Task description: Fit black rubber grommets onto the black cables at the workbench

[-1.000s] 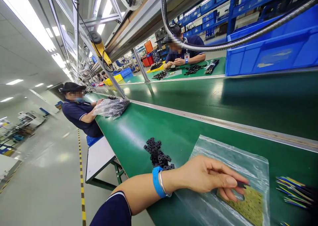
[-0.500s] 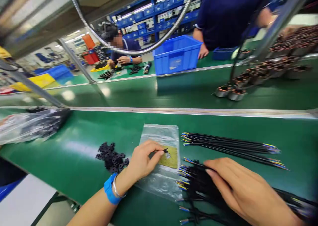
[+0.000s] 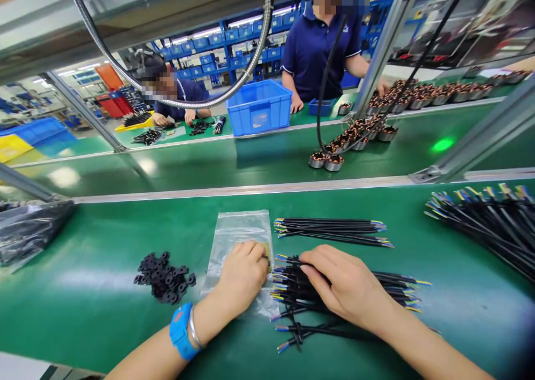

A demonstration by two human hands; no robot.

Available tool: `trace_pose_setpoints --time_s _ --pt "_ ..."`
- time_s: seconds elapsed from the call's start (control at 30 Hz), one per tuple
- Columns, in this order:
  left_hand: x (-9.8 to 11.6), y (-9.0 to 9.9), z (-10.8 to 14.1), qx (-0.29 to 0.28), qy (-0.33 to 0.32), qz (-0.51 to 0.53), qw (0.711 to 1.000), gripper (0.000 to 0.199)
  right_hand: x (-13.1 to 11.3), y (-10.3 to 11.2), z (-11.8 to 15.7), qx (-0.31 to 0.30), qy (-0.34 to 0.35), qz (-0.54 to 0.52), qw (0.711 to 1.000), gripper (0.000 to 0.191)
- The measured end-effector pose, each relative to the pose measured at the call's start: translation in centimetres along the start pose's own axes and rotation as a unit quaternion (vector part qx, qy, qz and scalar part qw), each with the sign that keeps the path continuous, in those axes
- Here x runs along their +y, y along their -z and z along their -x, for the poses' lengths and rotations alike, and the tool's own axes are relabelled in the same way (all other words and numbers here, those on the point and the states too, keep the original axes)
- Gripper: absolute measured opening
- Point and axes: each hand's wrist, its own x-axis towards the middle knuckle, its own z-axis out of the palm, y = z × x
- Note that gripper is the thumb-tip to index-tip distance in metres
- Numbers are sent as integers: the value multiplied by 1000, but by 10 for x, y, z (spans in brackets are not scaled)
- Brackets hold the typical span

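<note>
Black cables (image 3: 308, 299) with colourful wire ends, piled beside, perhaps touching, clear bag (image 3: 234, 230)

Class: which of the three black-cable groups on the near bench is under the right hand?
The nearest pile, partly covered by the right hand. No hand covers the small row beyond it or the large bundle at far right.

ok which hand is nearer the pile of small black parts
Left. The left hand is over the clear bag, right of the pile; the right hand is farther right, at the black cables.
</note>
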Motion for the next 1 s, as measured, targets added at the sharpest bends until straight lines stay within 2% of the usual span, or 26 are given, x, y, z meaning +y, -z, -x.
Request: trace_pose_setpoints --time_s 0.07,0.1,0.13,0.2,0.23,0.27,0.3,0.33,0.43,0.7,1.0 --pt "-1 4 -3 4 48 117 992 11 -2 1 0 8 -7 -7 1000 13" --pt "-1 6 -3 12 90 216 972 11 -3 1 -1 12 -9 -11 1000 13" --pt "-1 7 -4 17 136 331 934 10 -4 2 -1 16 -11 -17 1000 14" --pt "1 9 -4 17 219 542 811 11 -7 3 -1 15 -13 -32 999 15" --pt "3 10 -4 15 244 616 749 13 -9 4 -2 13 -14 -40 999 15" --pt "5 10 -4 16 259 666 700 15 -10 4 -2 10 -15 -48 999 16" --pt "7 10 -3 21 267 697 665 16 -11 4 -2 7 -16 -54 998 17" --pt "9 10 -2 28 271 716 643 17 -11 4 -2 6 -18 -59 998 18" --pt "13 8 0 41 269 736 620 19 -11 2 -1 -2 -27 -62 998 20" --pt "11 6 6 42 264 744 612 24 -13 -1 1 -6 -22 -32 999 21" --pt "10 7 8 40 262 752 603 23 -16 5 -1 -10 -9 -11 1000 24"
